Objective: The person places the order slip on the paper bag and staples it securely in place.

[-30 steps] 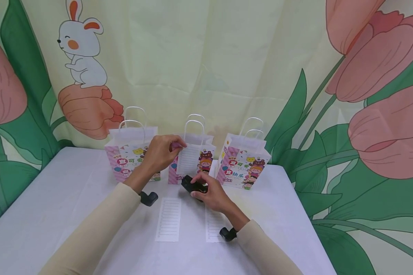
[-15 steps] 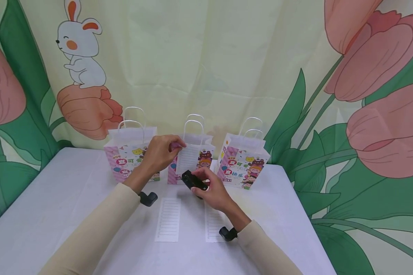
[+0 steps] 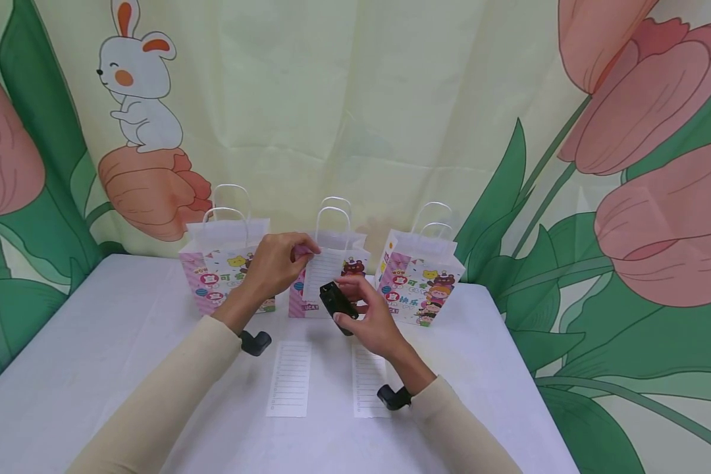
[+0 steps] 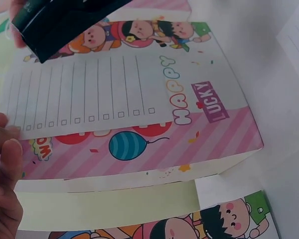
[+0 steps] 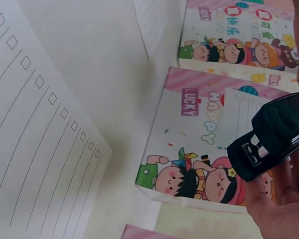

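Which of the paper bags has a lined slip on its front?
The middle bag, between the other two: the left hand holds a lined slip at its front. No slip shows on the left bag, partly hidden, or the right bag.

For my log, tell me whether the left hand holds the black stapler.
No, the right hand holds the black stapler; the left hand pinches a lined slip.

The head view looks forward and down; both wrist views share the middle bag (image 4: 134, 144), closer.
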`<state>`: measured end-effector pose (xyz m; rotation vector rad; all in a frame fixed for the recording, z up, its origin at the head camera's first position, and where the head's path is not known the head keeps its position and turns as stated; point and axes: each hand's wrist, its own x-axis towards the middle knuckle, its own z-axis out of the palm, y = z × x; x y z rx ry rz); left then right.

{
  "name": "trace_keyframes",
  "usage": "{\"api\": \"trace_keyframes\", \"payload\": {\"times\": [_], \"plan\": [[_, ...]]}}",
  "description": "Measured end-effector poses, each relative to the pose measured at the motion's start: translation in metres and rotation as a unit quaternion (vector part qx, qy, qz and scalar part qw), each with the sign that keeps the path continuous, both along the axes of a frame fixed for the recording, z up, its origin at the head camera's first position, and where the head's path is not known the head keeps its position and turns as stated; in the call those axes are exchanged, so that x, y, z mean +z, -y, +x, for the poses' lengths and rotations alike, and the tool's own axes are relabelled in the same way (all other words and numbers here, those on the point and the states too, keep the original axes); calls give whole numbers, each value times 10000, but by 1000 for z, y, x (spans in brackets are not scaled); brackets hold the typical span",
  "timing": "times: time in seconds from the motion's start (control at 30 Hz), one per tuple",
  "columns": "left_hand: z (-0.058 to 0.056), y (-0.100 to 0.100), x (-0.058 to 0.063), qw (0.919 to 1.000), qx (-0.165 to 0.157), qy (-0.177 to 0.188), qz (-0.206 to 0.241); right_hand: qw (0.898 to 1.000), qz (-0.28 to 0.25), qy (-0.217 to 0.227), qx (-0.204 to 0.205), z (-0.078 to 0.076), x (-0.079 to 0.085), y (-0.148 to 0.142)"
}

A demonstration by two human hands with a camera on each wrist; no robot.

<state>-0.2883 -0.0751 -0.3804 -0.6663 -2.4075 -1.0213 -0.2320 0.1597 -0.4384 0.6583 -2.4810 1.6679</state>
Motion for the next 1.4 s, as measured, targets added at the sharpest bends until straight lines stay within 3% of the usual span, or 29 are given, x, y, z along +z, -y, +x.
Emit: {"api": "trace_keyframes", "payload": {"times": [0.6, 0.97, 1.4], "plan": [[0, -2, 0, 10000, -34, -47, 0, 9989, 333, -252, 213, 1, 6, -1], [0, 0, 1, 10000, 4, -70, 2, 9995, -243, -100, 178, 3, 3, 12], [0, 0, 0, 10000, -3, -87, 18, 9963, -790, -76, -317, 6, 0, 28]]}}
